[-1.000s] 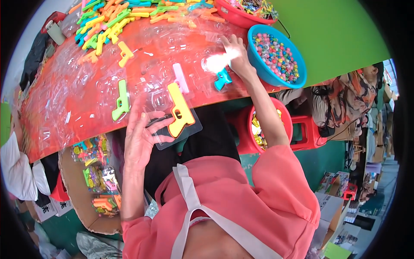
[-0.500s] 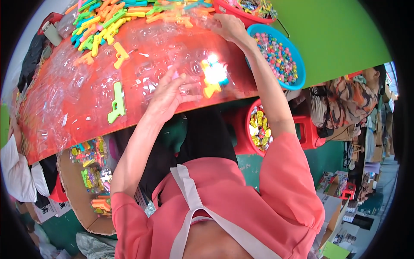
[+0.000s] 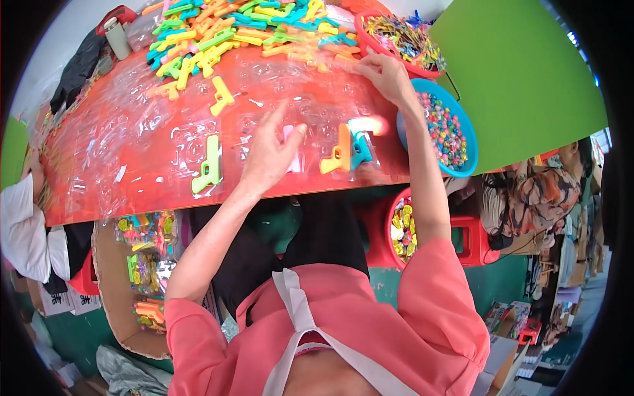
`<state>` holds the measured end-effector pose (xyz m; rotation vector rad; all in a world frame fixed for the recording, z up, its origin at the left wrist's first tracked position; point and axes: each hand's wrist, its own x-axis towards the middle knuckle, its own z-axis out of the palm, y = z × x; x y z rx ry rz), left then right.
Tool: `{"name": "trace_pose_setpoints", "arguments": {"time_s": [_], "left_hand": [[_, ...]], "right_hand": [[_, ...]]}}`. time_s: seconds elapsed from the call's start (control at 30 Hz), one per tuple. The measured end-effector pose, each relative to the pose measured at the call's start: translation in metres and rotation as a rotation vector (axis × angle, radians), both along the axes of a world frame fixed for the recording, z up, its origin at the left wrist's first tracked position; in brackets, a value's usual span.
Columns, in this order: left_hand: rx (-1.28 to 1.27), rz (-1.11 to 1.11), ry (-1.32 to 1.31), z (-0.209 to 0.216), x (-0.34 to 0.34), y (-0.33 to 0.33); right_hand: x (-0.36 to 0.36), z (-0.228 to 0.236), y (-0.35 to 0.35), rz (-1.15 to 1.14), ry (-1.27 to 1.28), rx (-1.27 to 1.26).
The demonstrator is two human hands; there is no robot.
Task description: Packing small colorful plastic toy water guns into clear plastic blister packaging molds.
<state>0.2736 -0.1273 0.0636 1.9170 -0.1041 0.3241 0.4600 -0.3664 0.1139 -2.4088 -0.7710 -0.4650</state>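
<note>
My left hand [image 3: 272,153] is over the red table, its fingers stretched and apart, beside a pink toy gun [image 3: 291,149] that it partly covers. To its right, an orange toy gun [image 3: 338,150] and a teal toy gun [image 3: 360,150] lie side by side in clear plastic packaging. A light green toy gun [image 3: 209,165] rests in a clear tray to the left. My right hand [image 3: 388,78] is farther off, near the blurred edge of the toy gun pile [image 3: 231,30]. Its fingers are curled together; what they grip, maybe clear plastic, cannot be made out.
Beside my right forearm stands a blue basin [image 3: 471,142] of colourful beads, with a red basin [image 3: 362,33] of shiny wrapped pieces behind. Below the table edge are a red tub [image 3: 389,254] and a cardboard box [image 3: 109,290] of packed toys. Clear trays [image 3: 125,112] cover the table's left.
The view has shifted, so the table's things appear farther right and lower. More of the pink toy gun shows beside my left hand. My right hand remains at the far side, fingers curled.
</note>
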Motion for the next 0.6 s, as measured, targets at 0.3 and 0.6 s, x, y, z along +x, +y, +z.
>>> {"name": "trace_pose_setpoints", "arguments": {"time_s": [0.3,0.6], "left_hand": [[-1.225,-0.078,0.214,-0.011,0.022,0.076],[-1.09,0.111,0.025,-0.013,0.004,0.141]], "right_hand": [[-0.113,-0.013,0.1,0.629,-0.25,-0.182],[0.088,-0.044,0.217,0.261,-0.335,0.137]]}}
